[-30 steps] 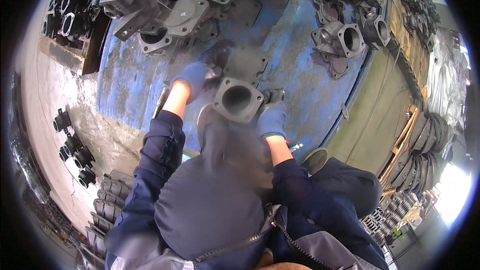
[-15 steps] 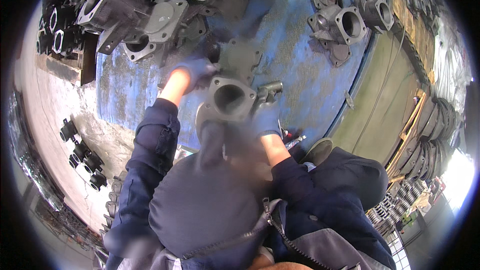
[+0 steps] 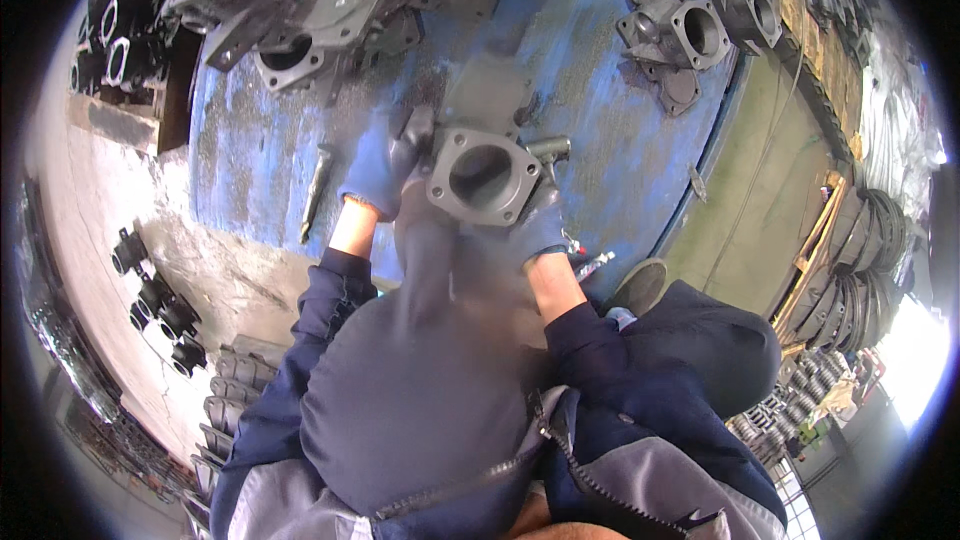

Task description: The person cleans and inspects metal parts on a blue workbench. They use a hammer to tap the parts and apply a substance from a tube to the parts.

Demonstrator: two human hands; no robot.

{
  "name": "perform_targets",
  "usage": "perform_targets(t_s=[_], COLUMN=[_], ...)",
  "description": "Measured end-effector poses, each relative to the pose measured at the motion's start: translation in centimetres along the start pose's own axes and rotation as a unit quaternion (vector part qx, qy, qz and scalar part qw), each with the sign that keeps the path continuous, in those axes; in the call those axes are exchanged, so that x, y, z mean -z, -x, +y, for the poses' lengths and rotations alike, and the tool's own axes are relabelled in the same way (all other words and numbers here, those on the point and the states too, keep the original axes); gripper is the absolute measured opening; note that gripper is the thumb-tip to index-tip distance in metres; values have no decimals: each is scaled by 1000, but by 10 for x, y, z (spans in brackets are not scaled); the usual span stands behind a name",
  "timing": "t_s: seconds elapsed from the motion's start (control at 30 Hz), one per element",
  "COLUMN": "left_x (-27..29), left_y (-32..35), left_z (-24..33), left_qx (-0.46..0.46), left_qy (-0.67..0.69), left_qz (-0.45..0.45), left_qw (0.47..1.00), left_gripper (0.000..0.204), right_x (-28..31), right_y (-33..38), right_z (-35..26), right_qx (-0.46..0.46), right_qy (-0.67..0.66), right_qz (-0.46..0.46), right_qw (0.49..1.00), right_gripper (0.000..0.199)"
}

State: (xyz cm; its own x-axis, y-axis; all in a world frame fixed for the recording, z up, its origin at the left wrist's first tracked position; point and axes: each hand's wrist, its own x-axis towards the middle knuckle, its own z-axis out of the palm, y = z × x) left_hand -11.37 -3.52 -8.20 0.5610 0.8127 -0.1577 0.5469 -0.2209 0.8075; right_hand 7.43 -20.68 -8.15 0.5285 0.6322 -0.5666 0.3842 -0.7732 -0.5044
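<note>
A grey metal casting (image 3: 440,177), with a square flange and a wide round bore, stands in front of me over the blue workbench (image 3: 260,180). My left hand (image 3: 384,162), in a blue glove with dark fingers, grips the casting's left side; its fingertips are partly blurred. At the right edge of the flange is my right hand (image 3: 541,224), gloved too, closed round a grey hand tool (image 3: 548,148) with a short cylindrical head. The flange and glove hide most of that tool. Behind the bore lies a flat grey plate part (image 3: 487,95), blurred.
A slim metal rod-like tool (image 3: 317,192) lies left of my left hand. Similar castings crowd the far left, and a few more castings (image 3: 690,35) stand far right. Small bright items (image 3: 594,266) lie beside my right wrist. Black parts (image 3: 160,305) sit on the left floor.
The casting's flange has shifted slightly right and tilted. My left hand has swung from reaching across to upright beside it, uncovering the rod-like tool. The right hand has barely moved.
</note>
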Motion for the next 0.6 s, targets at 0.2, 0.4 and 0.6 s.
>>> perform_targets(t_s=[0.2,0.4,0.6], left_x=[20,25,8], left_y=[-10,-12,7], left_z=[51,95,117], left_qx=[19,-6,-63], left_qy=[114,210,304], left_qz=[-35,-38,-19], left_qw=[993,977,950], left_gripper=[51,42,39], right_x=[54,118,150], right_y=[1,26,47], right_z=[-26,-69,-85], right_qx=[31,88,113], right_qy=[-190,-288,-272], right_qz=[88,159,231], right_qw=[977,940,927], right_gripper=[24,26,29])
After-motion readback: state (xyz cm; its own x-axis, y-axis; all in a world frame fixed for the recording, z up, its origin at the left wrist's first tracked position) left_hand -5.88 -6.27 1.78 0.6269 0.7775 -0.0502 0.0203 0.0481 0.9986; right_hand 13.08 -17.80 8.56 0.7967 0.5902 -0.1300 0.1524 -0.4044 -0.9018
